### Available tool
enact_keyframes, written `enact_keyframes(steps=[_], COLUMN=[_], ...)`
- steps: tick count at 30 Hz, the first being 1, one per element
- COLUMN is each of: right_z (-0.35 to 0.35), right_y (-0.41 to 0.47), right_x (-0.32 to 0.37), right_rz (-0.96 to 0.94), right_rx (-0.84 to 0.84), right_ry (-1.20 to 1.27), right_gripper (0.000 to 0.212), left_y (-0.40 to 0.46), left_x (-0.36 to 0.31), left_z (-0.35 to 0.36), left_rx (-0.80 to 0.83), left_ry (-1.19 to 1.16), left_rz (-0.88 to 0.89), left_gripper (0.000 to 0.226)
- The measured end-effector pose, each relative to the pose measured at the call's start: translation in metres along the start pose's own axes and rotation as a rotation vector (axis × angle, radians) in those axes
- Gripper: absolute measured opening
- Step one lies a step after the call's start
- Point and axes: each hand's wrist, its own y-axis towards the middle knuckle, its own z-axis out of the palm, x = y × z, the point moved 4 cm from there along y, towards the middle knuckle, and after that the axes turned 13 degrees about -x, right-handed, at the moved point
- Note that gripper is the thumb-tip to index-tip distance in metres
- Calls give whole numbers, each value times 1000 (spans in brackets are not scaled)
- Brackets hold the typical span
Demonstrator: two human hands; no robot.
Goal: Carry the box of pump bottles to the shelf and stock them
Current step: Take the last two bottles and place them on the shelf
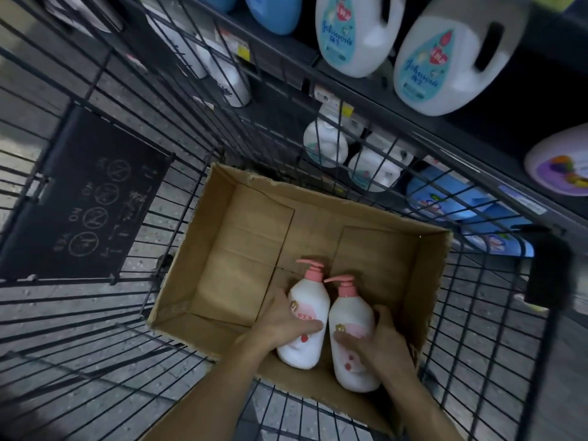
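Reaching into the near-empty box (254, 224), my left hand (286, 323) and right hand (375, 338) each clasp one of two remaining pump bottles (310, 313); shelving them remains, I judge.

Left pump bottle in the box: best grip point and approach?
Grip the left pump bottle around its wide white body, from above and its open left side. It lies flat, the right pump bottle crowds the other side, and the pink pump is thin. The left hand already wraps it there.
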Motion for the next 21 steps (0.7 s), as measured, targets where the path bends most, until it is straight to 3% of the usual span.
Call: enact_keyframes(steps=[4, 7, 12, 21], right_z=[2, -2, -29, -126], right_y=[-3, -3, -15, -81], right_x=[7, 21, 64, 154], right_rz=[-19, -27, -213, -397], right_rx=[-31, -100, -209, -350], right_ry=[86, 117, 226, 418], right_gripper=[96, 98, 90, 83], left_y=[-2, -7, -19, -87], left_x=[0, -9, -59, -175], left_z=[-2, -16, -66, -165], left_rx=[-93, -160, -292, -474], left_ry=[-23, -73, -137, -99], left_rz=[5, 19, 122, 529], left_gripper=[98, 85, 86, 87])
